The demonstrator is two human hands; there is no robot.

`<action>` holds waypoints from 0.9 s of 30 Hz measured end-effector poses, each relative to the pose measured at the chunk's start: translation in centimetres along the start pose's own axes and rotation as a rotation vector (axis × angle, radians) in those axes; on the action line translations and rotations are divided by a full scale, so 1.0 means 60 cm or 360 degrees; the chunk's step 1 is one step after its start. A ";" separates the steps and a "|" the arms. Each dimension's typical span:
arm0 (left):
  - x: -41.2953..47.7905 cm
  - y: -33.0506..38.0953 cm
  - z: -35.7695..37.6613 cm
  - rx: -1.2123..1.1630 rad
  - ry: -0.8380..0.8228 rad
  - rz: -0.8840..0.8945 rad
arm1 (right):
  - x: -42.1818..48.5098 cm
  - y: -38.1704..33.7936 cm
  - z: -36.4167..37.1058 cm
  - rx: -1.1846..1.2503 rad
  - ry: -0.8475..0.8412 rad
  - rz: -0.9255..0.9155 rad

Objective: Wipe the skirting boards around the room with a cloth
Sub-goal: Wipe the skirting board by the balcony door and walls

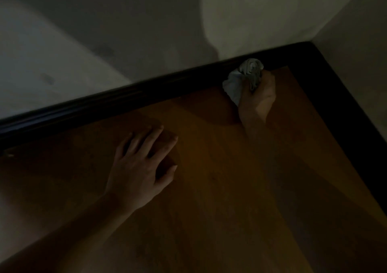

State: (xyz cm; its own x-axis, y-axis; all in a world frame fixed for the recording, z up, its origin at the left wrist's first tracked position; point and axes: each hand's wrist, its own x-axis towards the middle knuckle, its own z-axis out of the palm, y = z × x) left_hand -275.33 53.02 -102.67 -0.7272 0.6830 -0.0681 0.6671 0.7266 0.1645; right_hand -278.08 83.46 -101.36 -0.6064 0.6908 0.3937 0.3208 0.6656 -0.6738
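Our right hand (258, 99) has its grip clenched round the bunched grey cloth (244, 78), fingers curled over it. The cloth's front wad seems to press on the dark skirting board (104, 103), near the room's corner (309, 45). To wipe this stretch well, we judge it best to press evenly along the moulded top edge and run right into that corner. Our left hand (142, 168) lies flat, fingers spread, holding nothing, on the wooden floor (230, 199).

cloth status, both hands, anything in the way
Right hand grips the bunched grey cloth against the dark skirting board, short of the corner. Left hand flat on the wood floor. Nothing visible blocking the board.
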 end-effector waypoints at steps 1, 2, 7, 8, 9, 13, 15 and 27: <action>0.001 0.000 0.001 -0.0003 -0.0005 -0.0001 | -0.007 -0.004 0.003 0.0038 -0.0010 -0.0053; 0.001 0.001 0.001 -0.0009 -0.0006 -0.0004 | -0.014 -0.008 0.006 0.0080 -0.0055 -0.0120; 0.002 0.000 -0.004 -0.0050 0.0012 0.0000 | 0.001 0.009 -0.005 0.0107 -0.0179 -0.0166; 0.002 0.000 -0.006 -0.0050 0.0005 0.0004 | 0.013 0.018 -0.010 0.0107 -0.0133 -0.0059; 0.002 -0.001 -0.007 -0.0051 -0.0002 0.0007 | 0.028 0.027 -0.015 0.0099 -0.0076 0.0083; 0.002 0.004 -0.011 -0.0071 -0.0014 -0.0007 | 0.067 0.056 -0.037 0.0029 0.0001 0.0352; 0.002 0.005 -0.012 -0.0073 -0.0006 -0.0010 | 0.066 0.053 -0.036 0.0045 0.0024 0.0346; 0.003 0.010 -0.016 -0.0036 -0.0033 -0.0027 | 0.023 0.021 -0.018 0.0250 -0.0065 0.0140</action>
State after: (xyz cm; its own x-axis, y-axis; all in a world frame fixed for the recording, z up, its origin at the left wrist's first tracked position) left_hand -275.23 53.51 -101.64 -0.7347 0.6722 -0.0915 0.6507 0.7364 0.1853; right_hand -277.74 85.56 -100.96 -0.6111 0.7303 0.3054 0.2585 0.5487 -0.7950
